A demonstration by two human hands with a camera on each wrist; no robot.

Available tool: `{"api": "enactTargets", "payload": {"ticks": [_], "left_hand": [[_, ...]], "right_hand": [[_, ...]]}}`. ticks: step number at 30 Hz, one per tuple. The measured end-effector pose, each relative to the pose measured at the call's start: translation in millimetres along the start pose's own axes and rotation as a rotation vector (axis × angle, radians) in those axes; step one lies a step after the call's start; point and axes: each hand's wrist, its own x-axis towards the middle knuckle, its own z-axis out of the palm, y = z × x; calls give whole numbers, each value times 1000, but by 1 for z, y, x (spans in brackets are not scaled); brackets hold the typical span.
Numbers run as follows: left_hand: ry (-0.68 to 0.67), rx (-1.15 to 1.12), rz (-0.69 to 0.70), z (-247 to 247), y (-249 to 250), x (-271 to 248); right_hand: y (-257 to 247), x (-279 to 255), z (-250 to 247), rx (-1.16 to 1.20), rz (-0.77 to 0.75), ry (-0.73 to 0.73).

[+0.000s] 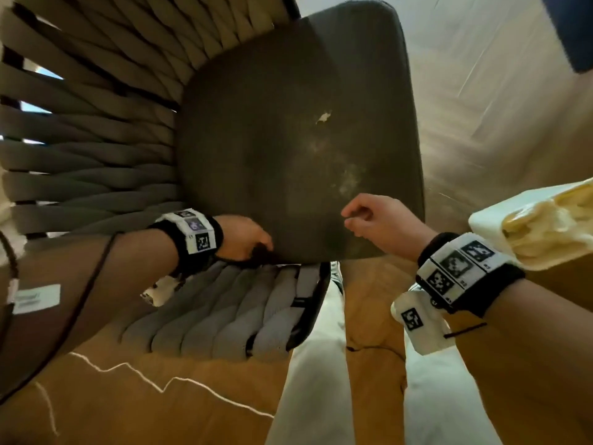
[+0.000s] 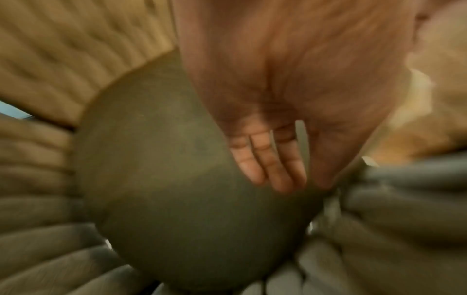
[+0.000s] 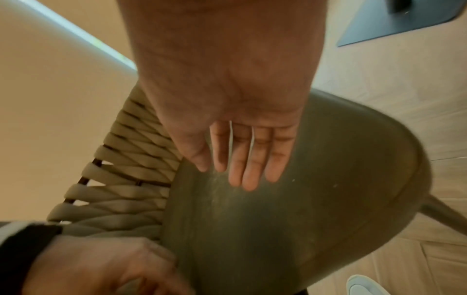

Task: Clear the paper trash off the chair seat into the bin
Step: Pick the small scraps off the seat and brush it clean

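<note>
Head view puts the chair seat (image 1: 288, 149) in the middle, and every place below is taken from it. One pale paper scrap (image 1: 323, 117) lies flat on the seat cushion, a little past its centre on the side away from the person, with a faint dusty smear trailing from it toward the near edge. The scrap is small and ragged; its longer side seems to run roughly across the seat, though it is too small to be sure.

The right hand (image 1: 382, 221) hovers over the near edge of the seat, holding nothing. Its grip looks loosely curled from the head view, while the right wrist view shows the fingers (image 3: 248, 159) nearly straight, so it is slack, not closed. The scrap lies straight ahead of these fingertips, further in over the cushion.

The left hand (image 1: 244, 237) sits at the near corner of the seat beside the woven armrest (image 1: 244, 303); its grip is relaxed and empty, fingers (image 2: 262, 159) extended.

The right hand is nearer the scrap and better placed for a forward reach and pinch. The bin (image 1: 542, 226), already holding crumpled paper, stands just off the seat's right side.
</note>
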Motion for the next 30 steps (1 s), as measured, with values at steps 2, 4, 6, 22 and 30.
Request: {"api": "enactTargets", "payload": {"ticks": [2, 4, 6, 22, 30], "left_hand": [[-47, 226, 154, 25, -4, 9], [-38, 429, 277, 41, -10, 24], [-32, 550, 326, 49, -13, 37], [766, -625, 335, -37, 0, -1], [968, -606, 330, -79, 71, 35]], "right_hand": [[-10, 6, 14, -25, -3, -51], [-15, 12, 26, -46, 8, -81], [-19, 16, 36, -57, 28, -103], [-45, 26, 45, 801, 330, -259], [-24, 23, -2, 1221, 297, 69]]}}
